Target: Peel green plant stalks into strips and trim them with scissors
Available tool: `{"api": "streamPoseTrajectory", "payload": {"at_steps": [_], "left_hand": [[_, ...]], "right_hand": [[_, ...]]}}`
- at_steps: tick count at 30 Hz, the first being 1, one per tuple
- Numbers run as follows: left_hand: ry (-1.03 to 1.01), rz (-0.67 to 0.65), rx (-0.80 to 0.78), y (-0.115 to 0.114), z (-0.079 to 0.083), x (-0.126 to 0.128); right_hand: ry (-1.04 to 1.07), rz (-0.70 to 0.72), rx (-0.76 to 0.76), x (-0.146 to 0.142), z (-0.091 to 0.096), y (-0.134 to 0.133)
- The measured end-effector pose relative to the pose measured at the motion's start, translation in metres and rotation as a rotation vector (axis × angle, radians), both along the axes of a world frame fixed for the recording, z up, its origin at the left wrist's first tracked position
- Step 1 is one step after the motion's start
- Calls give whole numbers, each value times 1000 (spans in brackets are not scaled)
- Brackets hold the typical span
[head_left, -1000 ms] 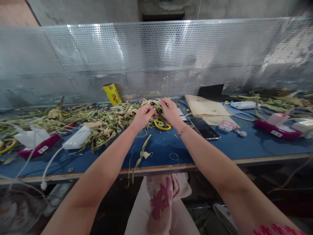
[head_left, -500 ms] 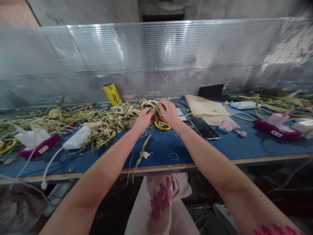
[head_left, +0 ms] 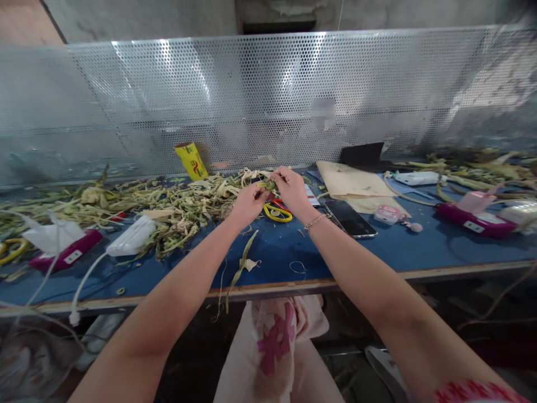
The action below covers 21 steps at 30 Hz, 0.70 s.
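Close together above the blue tabletop, my left hand [head_left: 250,202] and my right hand [head_left: 290,189] both pinch a small green plant piece [head_left: 265,185], a bit of leaf or stalk. The fingers of each hand are closed on it and partly hide it. Just below them lie yellow-handled scissors [head_left: 278,212] with some red on them. A heap of dried, pale green plant strips [head_left: 188,204] spreads to the left of my hands. One longer strip [head_left: 242,268] lies nearer me and hangs over the table's front edge.
A phone [head_left: 351,218], brown paper [head_left: 356,179] and a pink case [head_left: 386,214] lie to the right. Purple power strips [head_left: 67,252] with white chargers and cables sit at both sides. A yellow packet [head_left: 192,160] stands before the perforated metal screen [head_left: 268,101].
My hands stay together and shift only slightly. More of the green plant piece now shows between the fingers. The surroundings look the same.
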<state>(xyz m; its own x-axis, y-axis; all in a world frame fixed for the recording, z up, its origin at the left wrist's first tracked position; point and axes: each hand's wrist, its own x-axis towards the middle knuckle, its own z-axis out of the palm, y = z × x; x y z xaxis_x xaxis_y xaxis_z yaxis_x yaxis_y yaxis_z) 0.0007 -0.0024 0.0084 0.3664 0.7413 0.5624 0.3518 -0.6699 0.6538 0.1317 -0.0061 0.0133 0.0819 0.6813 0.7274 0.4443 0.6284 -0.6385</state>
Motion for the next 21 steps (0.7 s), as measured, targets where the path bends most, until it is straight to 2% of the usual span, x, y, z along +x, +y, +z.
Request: {"api": "streamPoseTrajectory", "payload": {"at_steps": [13,21], "left_hand": [[121,43,130,-10,3,2],[150,17,127,-9,2,2]], "right_hand": [[178,0,-57,-5,-2,3],[222,5,-104,-6,-3,5]]}}
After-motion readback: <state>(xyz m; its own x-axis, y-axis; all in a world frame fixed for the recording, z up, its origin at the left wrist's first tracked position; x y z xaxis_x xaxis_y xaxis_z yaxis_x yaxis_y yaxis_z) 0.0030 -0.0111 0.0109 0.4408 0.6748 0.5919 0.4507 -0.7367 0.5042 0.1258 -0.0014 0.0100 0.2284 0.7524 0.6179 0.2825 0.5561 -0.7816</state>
